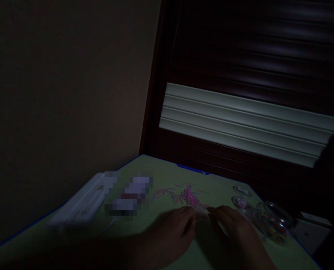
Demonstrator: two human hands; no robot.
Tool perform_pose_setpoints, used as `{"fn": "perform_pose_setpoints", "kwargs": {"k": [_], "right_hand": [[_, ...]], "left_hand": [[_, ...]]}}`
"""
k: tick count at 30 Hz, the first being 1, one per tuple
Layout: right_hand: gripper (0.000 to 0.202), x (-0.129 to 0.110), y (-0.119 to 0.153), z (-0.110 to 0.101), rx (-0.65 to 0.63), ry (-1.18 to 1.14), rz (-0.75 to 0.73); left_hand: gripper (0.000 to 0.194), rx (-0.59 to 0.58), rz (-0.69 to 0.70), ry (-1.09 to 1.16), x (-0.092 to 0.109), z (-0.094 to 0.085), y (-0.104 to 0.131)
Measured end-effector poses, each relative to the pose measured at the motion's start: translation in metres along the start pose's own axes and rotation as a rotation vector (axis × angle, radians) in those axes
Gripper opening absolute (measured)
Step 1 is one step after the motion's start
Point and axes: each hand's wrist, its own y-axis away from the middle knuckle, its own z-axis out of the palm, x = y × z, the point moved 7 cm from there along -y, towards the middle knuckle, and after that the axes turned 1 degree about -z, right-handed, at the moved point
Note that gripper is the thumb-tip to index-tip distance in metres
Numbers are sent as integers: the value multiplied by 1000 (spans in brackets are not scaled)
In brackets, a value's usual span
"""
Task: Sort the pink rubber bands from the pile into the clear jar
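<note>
On the dim table, our left hand and right hand nearly meet just on the near side of a scattered pink pile. To our right sits a clear container of colorful bands; to our left lies a white case.

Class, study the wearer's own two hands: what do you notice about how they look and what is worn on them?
Both the left hand and the right hand look ungloved. No watch or bracelet shows. Shadow hides whether a sleeve covers the left forearm.
</note>
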Motion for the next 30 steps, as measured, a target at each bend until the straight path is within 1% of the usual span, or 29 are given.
{"fn": "perform_pose_setpoints", "kwargs": {"k": [2, 5, 8, 13, 19, 24, 27, 30], "right_hand": [[27, -1, -1, -2, 15, -5, 1], [28, -3, -2, -4, 24, -38, -14], [28, -5, -3, -3, 11, -72, -15], [24, -13, -3, -3, -42, -97, -8], [20, -20, -3, -2, -82, -106, -44], [18, -18, -3, 2, -68, -47, -67], [20, -17, -2, 5, -122, -17, -43], [26, -15, -2, 7, -175, -4, -10]], "left_hand": [[9, 1, -25, 37, -6, 6, -1], [12, 9, -49, 68, -10, 8, -5], [13, 8, -28, 74, -5, 5, -5], [14, -13, 48, 56, 6, 6, 0], [10, -16, 44, 58, 7, 6, 0], [12, -36, 61, 46, 11, 5, 0], [13, -42, 70, 38, 13, 3, 0], [13, -56, 83, 37, 16, 2, 1]]}}
